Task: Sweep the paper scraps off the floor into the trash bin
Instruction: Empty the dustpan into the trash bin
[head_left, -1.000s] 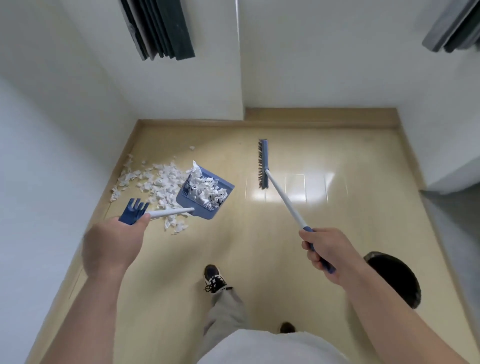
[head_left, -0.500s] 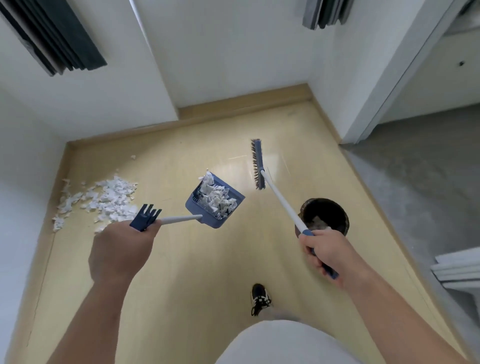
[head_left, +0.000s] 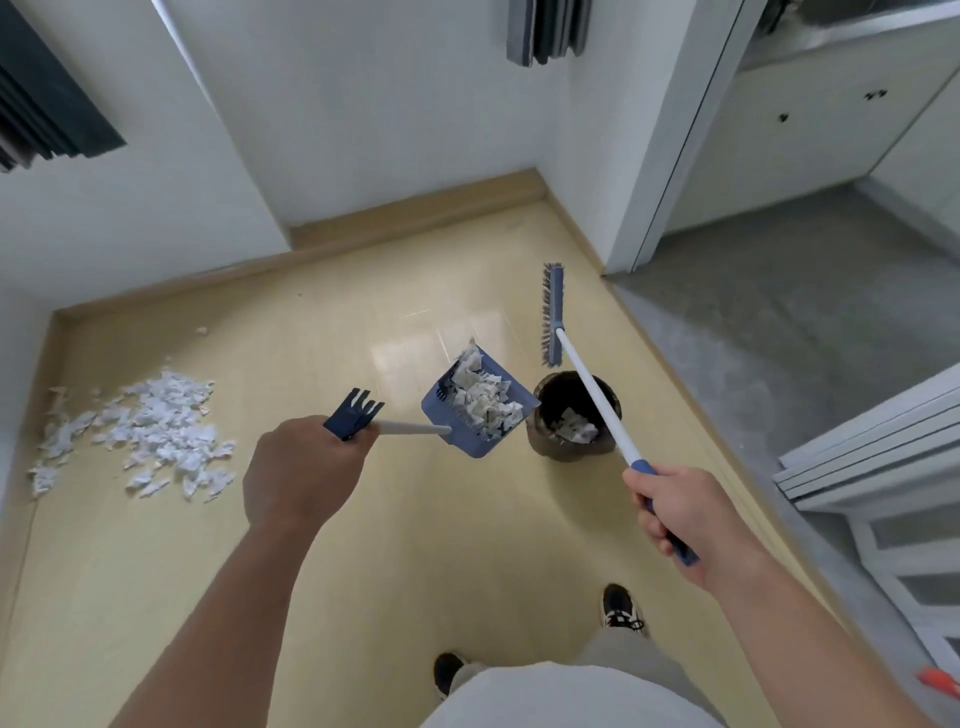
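Note:
My left hand (head_left: 301, 473) grips the handle of a blue dustpan (head_left: 475, 410), held in the air and filled with white paper scraps. The pan hangs just left of a dark round trash bin (head_left: 574, 415) that stands on the floor with some scraps inside. My right hand (head_left: 675, 506) grips the blue end of a white-handled broom (head_left: 552, 314); its blue head is lifted off the floor beyond the bin, and its shaft crosses over the bin. A pile of white paper scraps (head_left: 150, 436) lies on the yellow floor at the left, near the wall.
White walls close the left and far sides. A white door frame (head_left: 670, 156) at the right leads onto a grey floor (head_left: 810, 353). White panels (head_left: 872, 457) lean at the right edge. My feet in dark shoes (head_left: 621, 608) stand at the bottom.
I have turned right and stepped towards the bin. The loaded dustpan has moved from beside the scrap pile to right next to the bin. The broom stays lifted in my right hand.

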